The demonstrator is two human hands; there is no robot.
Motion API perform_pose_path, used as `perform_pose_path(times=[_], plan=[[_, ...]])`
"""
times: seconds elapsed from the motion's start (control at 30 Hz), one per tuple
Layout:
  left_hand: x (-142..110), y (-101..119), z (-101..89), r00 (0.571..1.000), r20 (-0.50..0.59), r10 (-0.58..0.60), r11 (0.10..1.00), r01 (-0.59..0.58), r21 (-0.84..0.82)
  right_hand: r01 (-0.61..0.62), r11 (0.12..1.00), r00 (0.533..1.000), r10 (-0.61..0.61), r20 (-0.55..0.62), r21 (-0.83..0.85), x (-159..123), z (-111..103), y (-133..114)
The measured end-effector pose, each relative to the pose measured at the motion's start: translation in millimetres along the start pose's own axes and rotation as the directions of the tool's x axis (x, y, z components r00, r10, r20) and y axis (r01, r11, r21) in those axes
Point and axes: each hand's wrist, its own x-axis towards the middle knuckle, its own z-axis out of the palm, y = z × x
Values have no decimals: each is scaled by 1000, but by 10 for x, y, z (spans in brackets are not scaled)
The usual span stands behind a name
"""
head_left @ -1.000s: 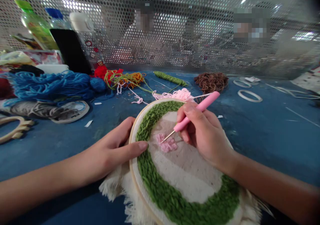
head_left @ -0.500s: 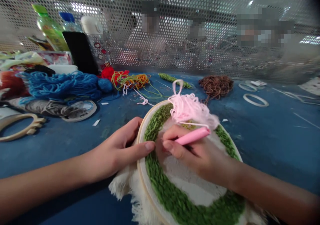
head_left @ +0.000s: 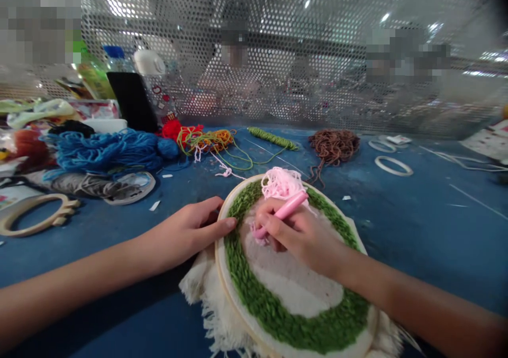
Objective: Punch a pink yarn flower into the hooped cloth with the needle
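Note:
My left hand (head_left: 190,236) grips the left rim of a round embroidery hoop (head_left: 220,265), thumb on top and fingers partly hidden behind. Stretched in the hoop is off-white cloth (head_left: 296,289), with a thick ring of green yarn stitches (head_left: 257,307) and frayed edges hanging outside. My right hand (head_left: 307,239) is closed around a pink punch needle (head_left: 291,204), slanted with its lower end at the cloth inside the green ring. A few pink stitches (head_left: 260,239) show beside that end. Loose pink yarn (head_left: 281,182) lies heaped at the hoop's far edge.
Blue yarn (head_left: 107,149), red yarn (head_left: 172,129) and brown yarn (head_left: 335,146) lie along the back. A wooden hoop (head_left: 35,230) sits at left, white rings (head_left: 393,166) at right. Bottles and a dark phone (head_left: 132,101) stand before a perforated metal screen (head_left: 270,82); people are behind it.
The pink punch needle has tilted more upright, its lower end now visible at the cloth. The pink yarn loop that stood up has dropped into the heap. The view has shifted slightly.

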Motion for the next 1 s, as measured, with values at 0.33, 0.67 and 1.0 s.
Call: perform_pose_path(times=[0.33, 0.67, 1.0], plan=[[-13, 71, -30, 991, -126, 52, 984, -30, 176, -112, 976, 993, 102, 65, 185, 48, -42, -25], [-248, 272, -57, 1000, -24, -12, 677, 25, 736, -116, 989, 992, 111, 58, 91, 57, -47, -2], [334, 829, -177, 982, 123, 143, 920, -178, 350, 232, 922, 972, -212, 96, -310, -66, -36, -113]])
